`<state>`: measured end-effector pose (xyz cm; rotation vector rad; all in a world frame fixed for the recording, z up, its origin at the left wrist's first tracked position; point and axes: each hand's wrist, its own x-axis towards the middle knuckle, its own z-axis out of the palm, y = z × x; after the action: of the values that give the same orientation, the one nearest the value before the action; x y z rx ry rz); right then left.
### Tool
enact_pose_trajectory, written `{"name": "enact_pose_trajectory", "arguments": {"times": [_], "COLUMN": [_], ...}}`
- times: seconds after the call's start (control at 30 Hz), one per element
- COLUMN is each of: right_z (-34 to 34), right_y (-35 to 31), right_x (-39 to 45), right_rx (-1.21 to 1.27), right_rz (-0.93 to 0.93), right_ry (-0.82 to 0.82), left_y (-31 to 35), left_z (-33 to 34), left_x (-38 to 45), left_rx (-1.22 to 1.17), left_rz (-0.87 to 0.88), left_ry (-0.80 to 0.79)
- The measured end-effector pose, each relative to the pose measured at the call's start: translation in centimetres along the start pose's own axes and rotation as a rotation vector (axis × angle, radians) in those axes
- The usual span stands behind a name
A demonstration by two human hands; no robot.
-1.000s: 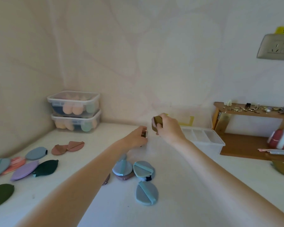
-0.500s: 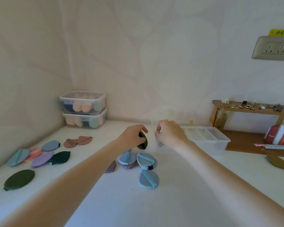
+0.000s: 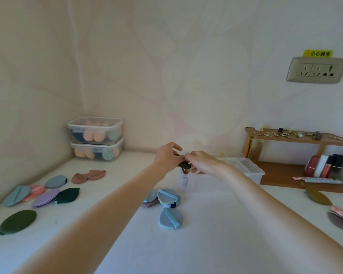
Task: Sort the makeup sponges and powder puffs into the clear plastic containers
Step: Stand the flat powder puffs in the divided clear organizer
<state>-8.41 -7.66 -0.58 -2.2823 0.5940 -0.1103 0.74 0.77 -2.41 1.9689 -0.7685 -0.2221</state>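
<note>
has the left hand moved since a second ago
Yes. The left hand has closed in rightward, meeting the right hand on a dark puff beside the open container.

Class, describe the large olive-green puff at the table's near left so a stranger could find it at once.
Start at the stacked lidded containers in the far left corner and come towards the camera past the cluster of coloured puffs. The olive-green puff lies alone nearest the edge, the biggest and touching nothing.

Hands now meet: left hand (image 3: 167, 158) and right hand (image 3: 201, 162) both pinch the dark green puff (image 3: 184, 165) between them, above the near-left corner of the clear container (image 3: 251, 171); half a second ago only the left held it and the right sat apart at the container edge, a second ago right gripped an olive piece
</note>
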Motion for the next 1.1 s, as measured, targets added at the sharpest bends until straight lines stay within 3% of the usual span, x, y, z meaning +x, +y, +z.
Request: {"name": "enact_pose_trajectory", "arguments": {"times": [0.1,0.27,0.4,0.53,0.63,0.73,0.83,0.97,1.1], "right_z": [0.3,1.0,0.5,-0.5,-1.4,-1.9,-1.2,1.6,2.8], "right_y": [1.1,1.8,1.7,1.4,1.4,1.6,1.2,0.4,0.5], "right_x": [0.7,1.2,1.3,0.7,0.4,0.2,-0.6,-1.8,-1.8], "right_rx": [-0.021,-0.012,0.003,0.106,0.143,0.110,-0.062,-0.387,-0.437], "right_rz": [-0.053,-0.080,-0.063,-0.061,-0.059,-0.069,-0.127,-0.246,-0.261], "right_ry": [0.091,0.186,0.119,0.088,0.180,0.375,0.517,0.448,0.389], "left_y": [0.0,-0.4,-0.4,-0.6,-0.7,-1.0,-1.4,-1.1,-0.7], "left_z": [0.2,-0.2,-0.6,-0.3,-0.4,-0.5,-0.5,-0.5,-0.4], "left_x": [-0.4,-0.7,-0.5,-0.6,-0.6,-0.6,-1.0,-1.8,-2.4], "left_rx": [-0.060,0.245,0.233,0.217,0.174,0.154,0.225,0.458,0.519], "left_rz": [-0.013,0.133,0.020,0.032,-0.003,0.026,0.046,0.133,0.156], "left_ry": [-0.029,-0.124,-0.314,-0.329,-0.360,-0.378,-0.358,-0.342,-0.316]}}
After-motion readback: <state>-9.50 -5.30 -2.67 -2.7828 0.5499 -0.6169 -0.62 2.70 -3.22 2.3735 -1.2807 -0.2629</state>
